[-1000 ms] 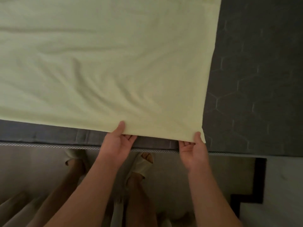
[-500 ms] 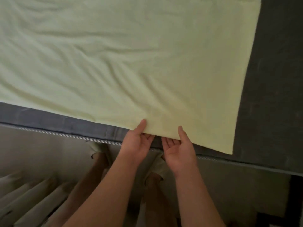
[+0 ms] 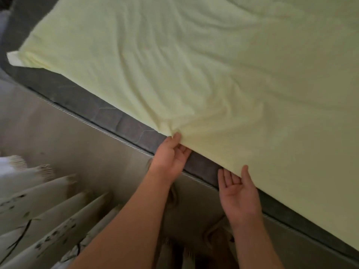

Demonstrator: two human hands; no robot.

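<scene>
Sheet (image 3: 213, 74), yellow, on mattress (image 3: 124, 122): left hand (image 3: 171, 155) pinches its edge; right hand (image 3: 239, 193) flat-open, palm up, at that edge.

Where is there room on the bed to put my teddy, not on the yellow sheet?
The bare grey mattress strip between the yellow sheet and the corded trim, widest by the sheet's corner. It's crowded where the left hand pinches the sheet's edge and the right hand touches it.

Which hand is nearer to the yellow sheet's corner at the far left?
Left. The left hand pinches the yellow sheet at its near edge, closer to the corner; the right hand lies open at that edge, farther along.
</scene>
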